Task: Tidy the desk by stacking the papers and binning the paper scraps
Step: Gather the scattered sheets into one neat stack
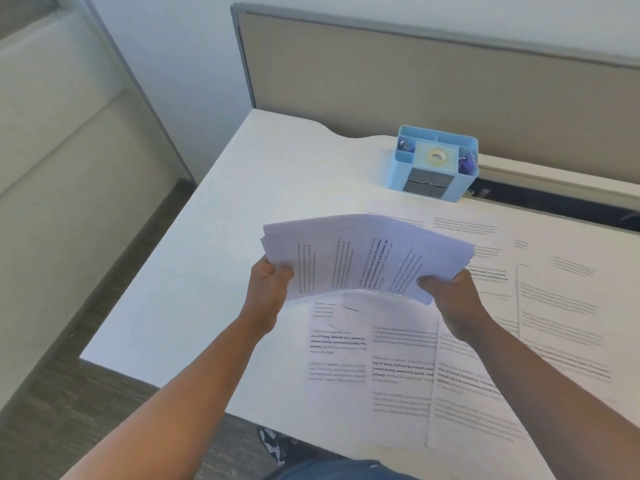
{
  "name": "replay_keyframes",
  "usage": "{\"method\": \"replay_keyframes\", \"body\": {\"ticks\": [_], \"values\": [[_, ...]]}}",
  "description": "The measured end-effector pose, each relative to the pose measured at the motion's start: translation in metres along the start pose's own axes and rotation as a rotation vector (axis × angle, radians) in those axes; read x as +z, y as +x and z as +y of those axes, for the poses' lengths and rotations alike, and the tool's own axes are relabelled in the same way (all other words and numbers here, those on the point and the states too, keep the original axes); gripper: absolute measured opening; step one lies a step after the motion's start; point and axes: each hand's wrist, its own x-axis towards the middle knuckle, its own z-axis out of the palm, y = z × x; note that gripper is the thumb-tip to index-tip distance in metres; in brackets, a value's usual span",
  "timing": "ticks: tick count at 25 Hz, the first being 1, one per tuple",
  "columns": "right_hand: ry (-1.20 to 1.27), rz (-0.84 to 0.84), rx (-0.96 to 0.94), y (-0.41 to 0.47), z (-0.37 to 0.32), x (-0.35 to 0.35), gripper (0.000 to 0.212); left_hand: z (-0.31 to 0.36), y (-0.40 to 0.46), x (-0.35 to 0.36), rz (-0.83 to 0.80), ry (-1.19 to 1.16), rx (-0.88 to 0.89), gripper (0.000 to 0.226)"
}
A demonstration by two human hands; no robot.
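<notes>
A bundle of printed papers (360, 254) is held above the white desk (214, 237), bowed upward in the middle. My left hand (268, 292) grips its left edge, and my right hand (453, 303) pinches its right edge with the thumb on top. Several loose printed sheets (401, 368) lie flat on the desk beneath and to the right of the bundle, overlapping one another. More sheets (561, 299) spread toward the right edge of the view.
A light blue desk organiser (437, 163) with a tape roll and clips stands at the back of the desk against a beige partition (415, 81). A dark cable gap runs along the desk's rear right. Grey carpet floor (86, 410) lies left of the desk.
</notes>
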Motion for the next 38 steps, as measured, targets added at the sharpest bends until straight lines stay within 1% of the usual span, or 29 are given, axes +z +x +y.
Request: {"method": "replay_keyframes", "body": {"ticks": [5, 7, 9, 12, 13, 16, 19, 21, 23, 25, 27, 28, 30, 33, 36, 38], "values": [[0.008, 0.044, -0.013, 0.006, 0.015, -0.107, 0.029, -0.011, -0.007, 0.103, -0.035, 0.042, -0.014, 0.031], [-0.003, 0.037, -0.013, 0.013, 0.021, -0.137, 0.029, -0.015, -0.009, 0.132, -0.024, 0.037, -0.003, 0.028], [-0.019, 0.013, 0.004, 0.016, 0.027, -0.157, 0.026, -0.019, -0.012, 0.152, -0.002, 0.042, -0.026, 0.03], [-0.068, -0.02, 0.027, 0.015, 0.035, -0.167, 0.009, -0.025, -0.019, 0.164, 0.053, 0.068, -0.066, 0.036], [-0.07, -0.03, 0.023, 0.015, 0.038, -0.17, 0.01, -0.024, -0.02, 0.166, 0.074, 0.068, -0.064, 0.038], [-0.025, -0.039, -0.008, 0.016, 0.039, -0.171, 0.025, -0.018, -0.02, 0.168, 0.115, 0.005, -0.023, 0.038], [-0.016, -0.036, -0.013, 0.019, 0.043, -0.172, 0.014, -0.022, -0.021, 0.173, 0.115, 0.008, -0.045, 0.036], [-0.038, -0.038, 0.006, 0.017, 0.044, -0.171, 0.019, -0.032, -0.022, 0.172, 0.128, 0.027, -0.061, 0.034], [-0.035, -0.052, 0.0, 0.018, 0.044, -0.169, 0.022, -0.034, -0.019, 0.171, 0.143, 0.026, -0.061, 0.032], [-0.034, -0.033, -0.005, 0.027, 0.047, -0.169, 0.024, -0.033, -0.017, 0.171, 0.152, 0.037, -0.042, 0.028], [-0.035, -0.036, -0.011, 0.032, 0.05, -0.168, 0.014, -0.038, -0.016, 0.17, 0.159, 0.064, -0.056, 0.025], [-0.03, -0.046, -0.006, 0.034, 0.051, -0.167, 0.013, -0.041, -0.017, 0.169, 0.16, 0.077, -0.064, 0.025], [-0.028, -0.044, 0.031, 0.036, 0.049, -0.167, 0.014, -0.044, -0.018, 0.169, 0.154, 0.074, -0.075, 0.028], [-0.028, -0.042, 0.044, 0.036, 0.046, -0.168, 0.031, -0.042, -0.016, 0.169, 0.145, 0.056, -0.086, 0.03], [-0.017, -0.088, 0.03, 0.034, 0.05, -0.168, 0.04, -0.042, -0.013, 0.166, 0.091, 0.072, -0.107, 0.028], [-0.007, -0.101, 0.023, 0.034, 0.052, -0.169, 0.04, -0.04, -0.011, 0.162, 0.053, 0.102, -0.111, 0.026]]}}
